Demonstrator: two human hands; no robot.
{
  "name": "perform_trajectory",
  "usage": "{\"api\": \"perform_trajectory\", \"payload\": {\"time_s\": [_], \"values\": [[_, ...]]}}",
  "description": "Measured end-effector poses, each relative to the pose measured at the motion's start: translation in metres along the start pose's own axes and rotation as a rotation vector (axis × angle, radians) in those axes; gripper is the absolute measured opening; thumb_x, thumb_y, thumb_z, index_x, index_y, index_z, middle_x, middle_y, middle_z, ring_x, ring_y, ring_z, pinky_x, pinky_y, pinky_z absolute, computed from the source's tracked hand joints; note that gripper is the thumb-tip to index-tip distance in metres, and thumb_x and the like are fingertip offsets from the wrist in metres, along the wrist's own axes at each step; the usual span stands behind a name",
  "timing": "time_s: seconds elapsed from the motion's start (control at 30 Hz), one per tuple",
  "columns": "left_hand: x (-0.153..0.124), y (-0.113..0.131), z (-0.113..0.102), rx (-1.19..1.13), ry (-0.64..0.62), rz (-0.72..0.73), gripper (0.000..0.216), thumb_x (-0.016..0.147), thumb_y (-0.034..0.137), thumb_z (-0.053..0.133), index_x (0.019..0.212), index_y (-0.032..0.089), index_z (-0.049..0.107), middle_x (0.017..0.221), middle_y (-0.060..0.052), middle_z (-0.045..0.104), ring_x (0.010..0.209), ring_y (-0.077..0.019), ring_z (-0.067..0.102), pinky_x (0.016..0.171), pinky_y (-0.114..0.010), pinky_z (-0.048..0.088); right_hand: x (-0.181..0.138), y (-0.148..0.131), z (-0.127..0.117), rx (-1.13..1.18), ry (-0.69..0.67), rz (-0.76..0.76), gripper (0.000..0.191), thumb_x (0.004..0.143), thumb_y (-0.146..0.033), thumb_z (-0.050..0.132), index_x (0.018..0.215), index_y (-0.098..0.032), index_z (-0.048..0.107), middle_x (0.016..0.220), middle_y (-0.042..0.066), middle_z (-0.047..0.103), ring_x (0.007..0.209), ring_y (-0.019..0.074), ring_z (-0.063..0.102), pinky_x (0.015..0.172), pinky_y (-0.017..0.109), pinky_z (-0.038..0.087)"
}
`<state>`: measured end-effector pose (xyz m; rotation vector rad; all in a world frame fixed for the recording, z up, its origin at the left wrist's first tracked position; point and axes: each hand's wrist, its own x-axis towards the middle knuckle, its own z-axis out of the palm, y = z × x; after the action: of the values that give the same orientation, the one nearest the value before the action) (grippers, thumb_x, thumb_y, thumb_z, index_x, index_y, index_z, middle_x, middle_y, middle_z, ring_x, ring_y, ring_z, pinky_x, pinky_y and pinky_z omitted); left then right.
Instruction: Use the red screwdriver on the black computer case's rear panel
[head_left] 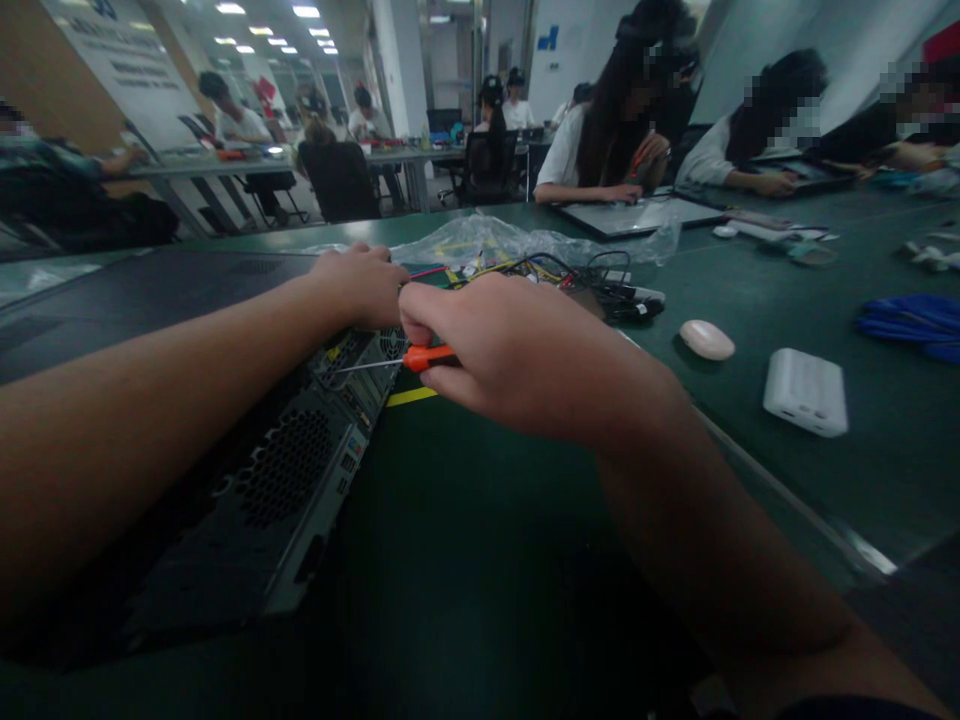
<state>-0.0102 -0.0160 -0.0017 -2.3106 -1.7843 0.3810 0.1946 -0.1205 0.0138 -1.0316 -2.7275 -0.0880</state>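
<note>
A black computer tower case (202, 540) lies on its side at the left, its rear panel with honeycomb vent and ports turned toward me. My right hand (502, 360) is closed around the orange handle of a screwdriver (427, 358). The thin shaft points left, its tip against or just in front of the slot area of the rear panel; exact contact is unclear. My left hand (360, 285) reaches across the case and rests at its far rear corner, fingers curled over the edge and partly hidden.
Behind my hands lie tangled cables (555, 275) and clear plastic wrap (480, 235). To the right are a pinkish oval object (707, 340), a white box-shaped device (806, 392) and a blue bundle (911, 325). Across the green table (450, 520), people work on flat panels.
</note>
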Motion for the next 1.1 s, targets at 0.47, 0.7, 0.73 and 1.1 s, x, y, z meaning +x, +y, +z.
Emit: {"api": "perform_trajectory", "payload": {"time_s": [0.47,0.7,0.73,1.1], "values": [[0.0029,-0.0008,-0.0001,-0.009,-0.019,-0.013,0.069,0.102,0.054,0.056,0.162,0.023,0.067,0.165,-0.024,0.058,0.157,-0.0497,0.048,0.122,-0.066,0.051,-0.0013,-0.0021,0.0003,-0.032,-0.014,-0.001,0.028,0.109,-0.028,0.058,0.132,-0.017,0.07,0.102,0.007,0.08,0.091,0.0231,0.069,0.072,0.035,0.034],[0.0027,-0.0016,0.0006,-0.051,-0.007,-0.011,0.071,0.1,0.054,0.06,0.162,0.02,0.068,0.167,-0.026,0.057,0.158,-0.0515,0.048,0.124,-0.069,0.049,-0.001,-0.0027,-0.0021,-0.025,-0.018,0.007,0.032,0.11,-0.029,0.058,0.137,-0.017,0.071,0.104,0.009,0.081,0.088,0.0232,0.068,0.072,0.036,0.032],[0.0025,-0.0014,0.0008,-0.05,-0.002,-0.014,0.068,0.102,0.053,0.058,0.161,0.021,0.068,0.167,-0.025,0.057,0.158,-0.0509,0.048,0.124,-0.069,0.049,-0.0012,-0.0025,-0.0025,-0.02,-0.018,0.002,0.032,0.11,-0.028,0.057,0.136,-0.016,0.071,0.104,0.009,0.081,0.087,0.023,0.068,0.072,0.036,0.032],[0.0061,-0.0035,0.0044,-0.04,0.003,-0.007,0.066,0.104,0.049,0.055,0.162,0.02,0.068,0.169,-0.026,0.056,0.159,-0.0531,0.048,0.123,-0.072,0.049,-0.0022,-0.0026,-0.0029,-0.026,-0.039,0.003,0.034,0.113,-0.029,0.053,0.139,-0.016,0.071,0.109,0.011,0.083,0.091,0.0226,0.068,0.072,0.035,0.033]]}}
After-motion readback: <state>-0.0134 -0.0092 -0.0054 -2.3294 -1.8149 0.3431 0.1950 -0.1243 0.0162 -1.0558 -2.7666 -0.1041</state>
